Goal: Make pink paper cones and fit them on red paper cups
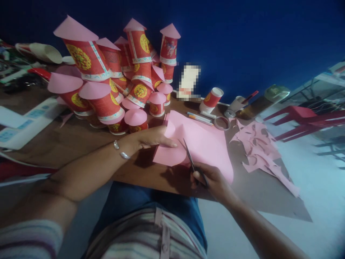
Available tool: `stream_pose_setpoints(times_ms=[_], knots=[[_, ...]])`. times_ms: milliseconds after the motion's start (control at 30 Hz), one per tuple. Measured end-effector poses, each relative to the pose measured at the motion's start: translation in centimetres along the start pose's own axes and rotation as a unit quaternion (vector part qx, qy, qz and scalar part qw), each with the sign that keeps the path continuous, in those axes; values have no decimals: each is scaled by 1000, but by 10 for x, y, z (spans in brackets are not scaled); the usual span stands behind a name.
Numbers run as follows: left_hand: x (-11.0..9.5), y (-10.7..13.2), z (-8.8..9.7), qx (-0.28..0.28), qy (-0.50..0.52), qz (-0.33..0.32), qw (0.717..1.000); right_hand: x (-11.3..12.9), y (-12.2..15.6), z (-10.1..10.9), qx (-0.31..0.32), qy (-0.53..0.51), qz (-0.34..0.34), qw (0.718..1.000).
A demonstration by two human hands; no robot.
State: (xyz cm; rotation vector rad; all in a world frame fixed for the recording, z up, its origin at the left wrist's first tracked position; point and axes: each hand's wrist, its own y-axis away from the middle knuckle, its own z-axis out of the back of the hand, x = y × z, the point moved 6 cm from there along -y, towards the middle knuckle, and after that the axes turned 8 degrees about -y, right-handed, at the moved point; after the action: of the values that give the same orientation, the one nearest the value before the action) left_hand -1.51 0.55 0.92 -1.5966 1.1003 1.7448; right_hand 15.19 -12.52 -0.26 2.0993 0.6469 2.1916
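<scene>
My left hand [151, 139] pinches a sheet of pink paper [205, 144] near its rounded, cut edge and holds it just above the wooden table [70, 144]. My right hand [212, 181] grips a pair of dark scissors [192, 162]. Their blades point up into the paper beside my left fingers. A silver bracelet sits on my left wrist.
A pile of red paper cups with pink cone tops [118, 75] fills the table's far left. Pink offcuts [258, 151] lie at the right end. Pens [199, 117], a tape roll [222, 123] and a lone red cup [211, 99] lie behind the sheet. Red plastic furniture [309, 120] stands to the right.
</scene>
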Motion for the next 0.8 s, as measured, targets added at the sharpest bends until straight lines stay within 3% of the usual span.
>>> stream_pose_setpoints(times_ms=[800], knots=[[-4,3,1,3,-12,-11,1000,4,2,-2,18,22,31,999]])
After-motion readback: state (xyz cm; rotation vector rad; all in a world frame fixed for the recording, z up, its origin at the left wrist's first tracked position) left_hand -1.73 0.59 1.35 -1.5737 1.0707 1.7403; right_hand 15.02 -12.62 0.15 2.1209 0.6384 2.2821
